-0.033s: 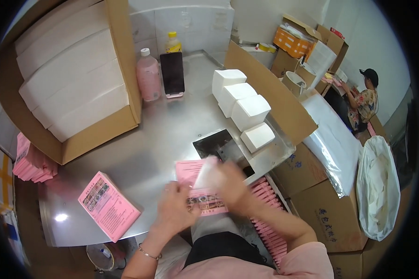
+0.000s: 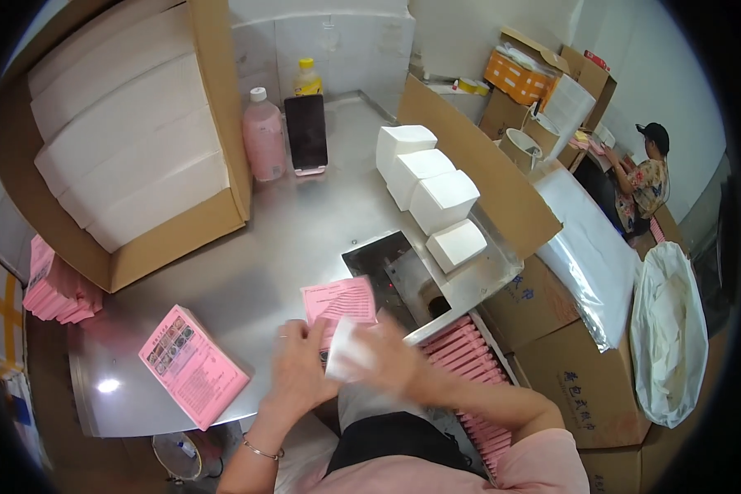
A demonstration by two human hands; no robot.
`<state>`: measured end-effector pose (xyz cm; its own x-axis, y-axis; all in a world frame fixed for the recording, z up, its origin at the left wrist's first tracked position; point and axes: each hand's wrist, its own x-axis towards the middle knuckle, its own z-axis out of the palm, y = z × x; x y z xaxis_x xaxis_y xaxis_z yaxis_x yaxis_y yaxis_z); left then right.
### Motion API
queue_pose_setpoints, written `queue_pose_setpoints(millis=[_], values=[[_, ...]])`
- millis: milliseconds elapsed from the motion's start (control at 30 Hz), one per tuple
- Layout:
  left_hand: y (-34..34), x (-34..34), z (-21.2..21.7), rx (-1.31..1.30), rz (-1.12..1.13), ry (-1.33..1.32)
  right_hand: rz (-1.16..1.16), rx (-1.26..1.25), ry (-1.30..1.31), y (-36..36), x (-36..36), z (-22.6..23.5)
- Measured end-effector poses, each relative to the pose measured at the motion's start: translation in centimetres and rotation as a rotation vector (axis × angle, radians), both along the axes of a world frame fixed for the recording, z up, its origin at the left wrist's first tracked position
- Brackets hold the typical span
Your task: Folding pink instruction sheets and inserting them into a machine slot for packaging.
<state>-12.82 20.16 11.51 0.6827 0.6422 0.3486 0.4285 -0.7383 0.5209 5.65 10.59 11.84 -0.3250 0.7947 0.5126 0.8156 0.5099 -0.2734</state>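
We see a pink packet point(image 2: 337, 296) with dark print, a white tissue point(image 2: 348, 352), a pink stack point(image 2: 193, 372) with small pictures, white blocks point(image 2: 443, 202), a silver table point(image 2: 296, 226), a brown box point(image 2: 177, 239), a pink bottle point(image 2: 263, 146), a black phone point(image 2: 305, 130), a flowery shirt point(image 2: 649, 186).

Beyond the fingers point(image 2: 314, 334), we see a tabletop point(image 2: 300, 222) of smooth, glossy metal. The pink sleeve point(image 2: 336, 298) at the fingers looks like thin, smooth paper, the white tissue point(image 2: 347, 352) like soft, matt paper. Ahead and right of them we find matt paper stacks point(image 2: 443, 202) and, farther right, shiny plastic film point(image 2: 589, 239); far left, a dull cardboard box point(image 2: 177, 239).
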Motion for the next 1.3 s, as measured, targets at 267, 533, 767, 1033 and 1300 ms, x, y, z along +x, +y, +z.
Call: queue_pose_setpoints(millis=[267,533,767,1033,1300], values=[[-0.6,1.3,1.9,0.041,0.015,0.028,-0.409,-0.253,-0.291,8.6,2.4,-2.9],[-0.9,-8.7,1.8,0.089,0.176,-0.117,-0.621,-0.351,-0.175,4.2,7.7,-0.8],[0.7,-14.4,1.9,0.102,0.604,0.458,-0.973,0.188,-0.360,2.5,14.5,-0.8],[-1.0,-1.7,1.0,0.121,0.047,-0.096,-0.898,0.226,-0.076,3.1,15.3,-0.8],[-0.4,1.3,-0.7,0.203,0.009,-0.087,-0.828,0.207,-0.098,2.3,16.0,-0.5]])
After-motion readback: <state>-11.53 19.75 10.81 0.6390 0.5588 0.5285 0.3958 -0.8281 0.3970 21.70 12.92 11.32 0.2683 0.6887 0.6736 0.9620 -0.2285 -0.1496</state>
